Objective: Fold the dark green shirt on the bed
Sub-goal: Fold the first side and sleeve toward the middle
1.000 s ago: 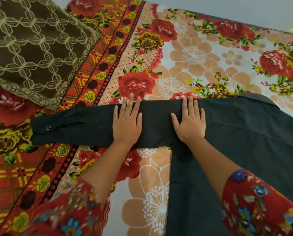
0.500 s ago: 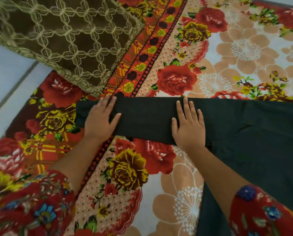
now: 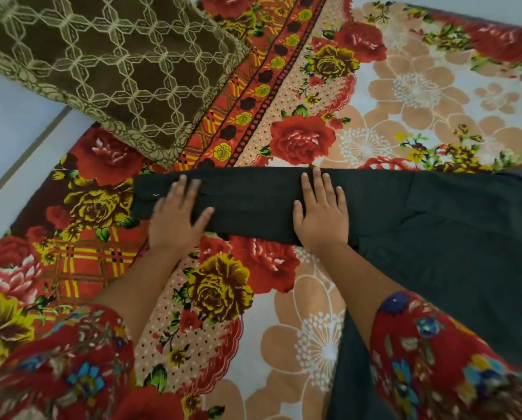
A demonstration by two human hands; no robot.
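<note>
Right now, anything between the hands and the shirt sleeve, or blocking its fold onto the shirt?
Nothing visible. The left hand and right hand lie flat on the sleeve; the shirt body is bare; the pillow sits beyond the sleeve, not on it.

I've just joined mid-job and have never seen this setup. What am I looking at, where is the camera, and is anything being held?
There is no machine here: a person is working with two bare hands. The view comes from one wide-angle camera worn on the person's head, looking forward and down.

The left hand and the right hand both lie flat, fingers straight, on the stretched-out sleeve of the dark green shirt. The body of the shirt spreads off to the right. Nothing is gripped; the hands only press on the cloth.

Under the shirt is a flowered bedspread. A brown patterned pillow sits at the top left.
</note>
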